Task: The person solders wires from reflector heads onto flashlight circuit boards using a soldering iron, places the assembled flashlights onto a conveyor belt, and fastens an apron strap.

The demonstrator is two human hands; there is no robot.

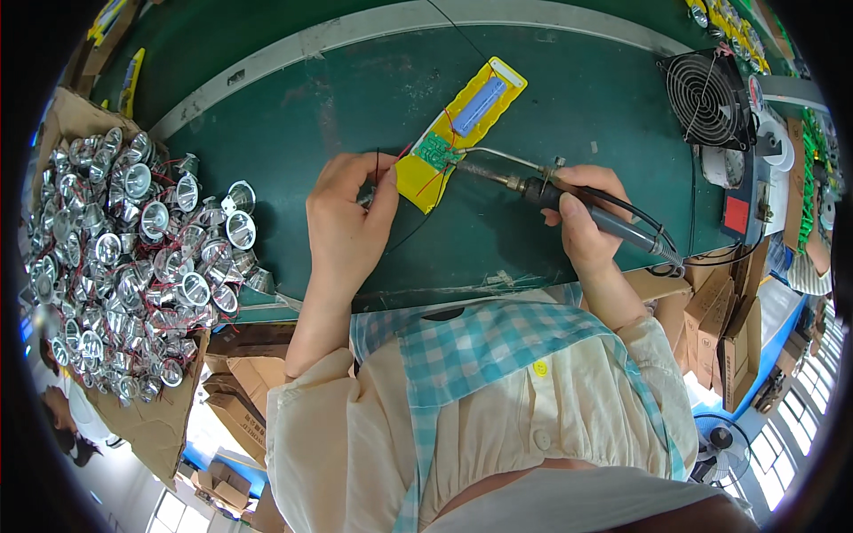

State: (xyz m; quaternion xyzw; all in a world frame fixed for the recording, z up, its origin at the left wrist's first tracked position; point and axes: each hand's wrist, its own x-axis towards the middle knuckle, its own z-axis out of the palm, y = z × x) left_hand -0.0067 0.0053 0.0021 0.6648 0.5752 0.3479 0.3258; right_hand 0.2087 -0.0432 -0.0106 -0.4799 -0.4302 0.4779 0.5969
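Between my hands lies a yellow plastic housing (419, 182), tilted on the green work surface. It carries a blue cylindrical battery (480, 107) and a small green circuit board (434, 151) with thin red and black wires. My left hand (348, 209) is at the board's left, its thumb and forefinger closed on a thin wire (404, 151). Something silvery shows partly beneath its fingers, too hidden to name. In my right hand (586, 218) is a soldering iron (622, 228) with a thin metal feed tube (506, 157) alongside. The tips of both meet the board's right edge.
A cardboard box (80, 111) heaped with silvery reflector cups and red wires stands at the left. On the right are a black fan (708, 98) and a solder spool (775, 147). The iron's black cable (729, 258) trails rightward. Cardboard boxes (715, 324) sit below the table edge.
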